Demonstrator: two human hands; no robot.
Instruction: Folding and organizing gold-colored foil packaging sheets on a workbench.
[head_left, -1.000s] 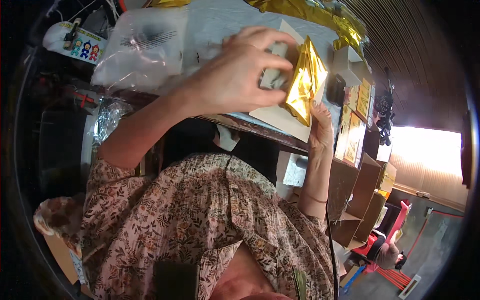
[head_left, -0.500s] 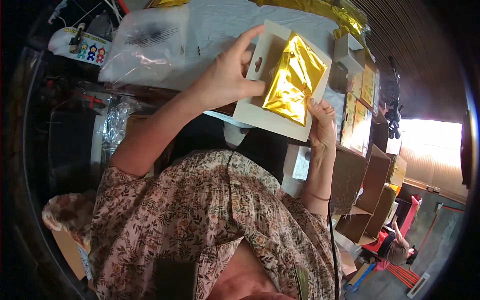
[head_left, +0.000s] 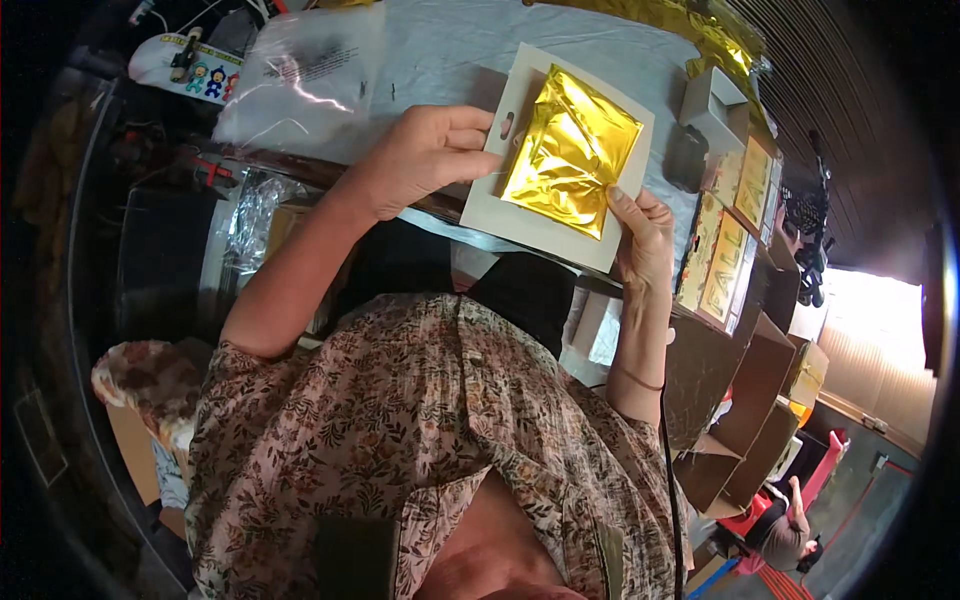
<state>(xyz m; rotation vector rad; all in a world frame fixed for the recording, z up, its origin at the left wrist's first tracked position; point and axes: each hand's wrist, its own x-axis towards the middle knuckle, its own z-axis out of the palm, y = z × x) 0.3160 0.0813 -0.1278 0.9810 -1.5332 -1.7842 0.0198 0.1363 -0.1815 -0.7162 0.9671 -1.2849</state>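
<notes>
Both my hands hold up a pale hang card with a slot in its left side, above the front edge of the table. A folded packet of shiny gold foil lies flat on the card's face. My left hand pinches the card's left edge just below the slot. With its thumb on the foil's lower right corner, my right hand grips the right edge; its other fingers are partly behind the card.
A clear plastic bag covers the table's left part. At right stand an open white box, printed boxes and open brown cartons. More gold foil lies along the back. Another person is far right.
My left hand has moved down and left, from reaching behind the card to pinching its left edge. The card has turned to face me more squarely. My right hand keeps its grip.
</notes>
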